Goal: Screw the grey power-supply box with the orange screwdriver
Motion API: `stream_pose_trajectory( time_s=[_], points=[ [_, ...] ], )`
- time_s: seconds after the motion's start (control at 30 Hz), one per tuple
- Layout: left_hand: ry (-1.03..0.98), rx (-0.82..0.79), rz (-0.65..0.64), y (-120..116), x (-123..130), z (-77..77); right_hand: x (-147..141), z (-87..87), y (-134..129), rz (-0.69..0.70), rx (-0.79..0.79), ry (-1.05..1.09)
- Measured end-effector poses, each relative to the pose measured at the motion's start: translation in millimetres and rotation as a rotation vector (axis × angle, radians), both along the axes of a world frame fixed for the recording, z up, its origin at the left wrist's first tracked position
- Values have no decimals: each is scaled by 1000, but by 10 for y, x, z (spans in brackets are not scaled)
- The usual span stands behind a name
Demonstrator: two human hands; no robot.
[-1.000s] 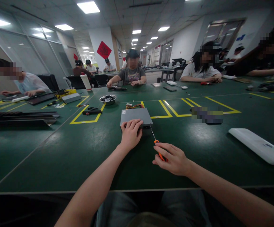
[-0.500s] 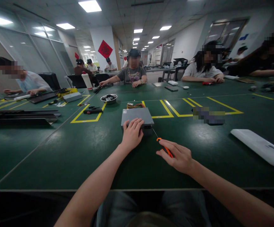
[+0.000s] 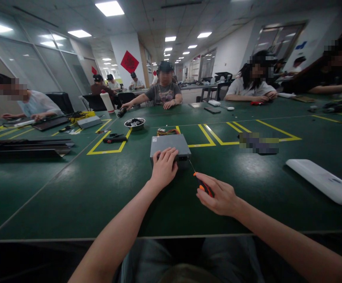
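Note:
A grey metal box [image 3: 171, 144] with a socket on its near face and coloured wires [image 3: 165, 132] behind it sits on the green table. My left hand [image 3: 165, 165] lies over its near edge, fingers spread on the top and gripping the front side. In my right hand [image 3: 218, 193] is a screwdriver [image 3: 204, 186] with an orange and black handle, held between thumb and fingers. Its thin shaft points up and left, the tip at the box's near right corner; whether it sits in a screw cannot be made out.
A metal bowl [image 3: 135, 124] of small dark parts and a black tool [image 3: 114, 138] lie beyond, left of the box. Dark metal strips [image 3: 26, 149] are far left, a white case [image 3: 321, 181] right. Several people sit around the table.
The screwdriver handle has turned in my right hand, and the fingers around it have shifted slightly. My left hand stays on the box. The view has moved a little.

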State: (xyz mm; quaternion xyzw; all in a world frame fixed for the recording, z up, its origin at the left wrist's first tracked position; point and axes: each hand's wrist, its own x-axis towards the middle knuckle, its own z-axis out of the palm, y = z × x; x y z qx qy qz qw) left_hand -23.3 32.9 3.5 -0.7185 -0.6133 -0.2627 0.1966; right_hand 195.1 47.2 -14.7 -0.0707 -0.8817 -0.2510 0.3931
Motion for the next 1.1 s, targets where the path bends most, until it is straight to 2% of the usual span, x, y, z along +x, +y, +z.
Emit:
stream_pose_trajectory(
  time_s=[0.1, 0.33, 0.5, 0.87, 1.1],
  points=[
    [19, -13, -3, -1, -1, -1, 9, 11, 27, -25, 27, 34],
    [146, -69, -1, -80, 32, 9, 28, -40, 45, 8, -82, 33],
    [254, -119, -56, -157, 43, 1, 39, -71, 66, -29, -35, 64],
    [295, -109, 24, -145, 155, -59, 22, -2, 71, -9, -49, 203],
    [282, -90, 26, -140, 190, -80, 29, 46, 62, -21, -64, 197]
  ],
)
